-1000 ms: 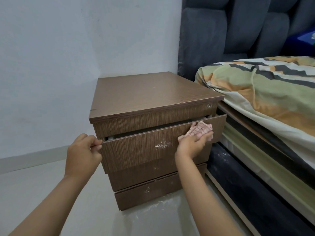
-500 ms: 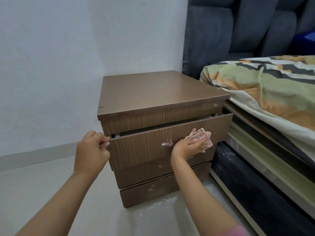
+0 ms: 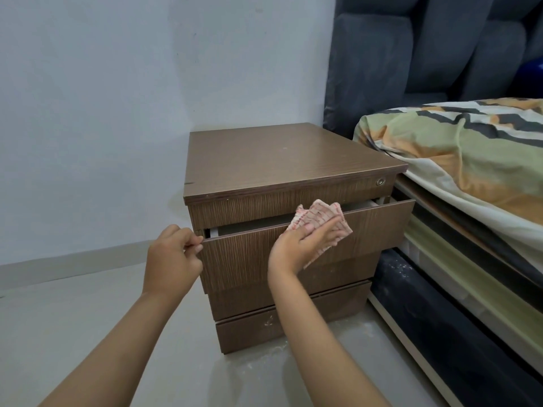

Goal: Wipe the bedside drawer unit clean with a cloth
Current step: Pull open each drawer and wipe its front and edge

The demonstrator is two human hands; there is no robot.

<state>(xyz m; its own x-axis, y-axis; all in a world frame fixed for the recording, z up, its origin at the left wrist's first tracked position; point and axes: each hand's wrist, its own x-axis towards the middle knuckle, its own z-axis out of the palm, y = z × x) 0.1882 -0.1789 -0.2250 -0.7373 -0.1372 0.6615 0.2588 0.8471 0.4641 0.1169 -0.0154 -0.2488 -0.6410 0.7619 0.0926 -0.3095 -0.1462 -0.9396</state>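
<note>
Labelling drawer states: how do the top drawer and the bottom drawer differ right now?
The top drawer is pulled out, with a gap behind its front; the bottom drawer sits shut. The left hand grips the top drawer's left edge and the right hand presses the cloth on its front; nothing touches the bottom drawer. The bottom drawer shows a whitish smudge. Both share brown wood-grain fronts.

Brown bedside drawer unit (image 3: 282, 160) with a pink-striped cloth (image 3: 318, 223) on its open drawer.
Its second drawer (image 3: 376, 227) stands pulled partway out; the crumpled cloth lies pressed flat against that drawer's front, reaching over the top edge.
</note>
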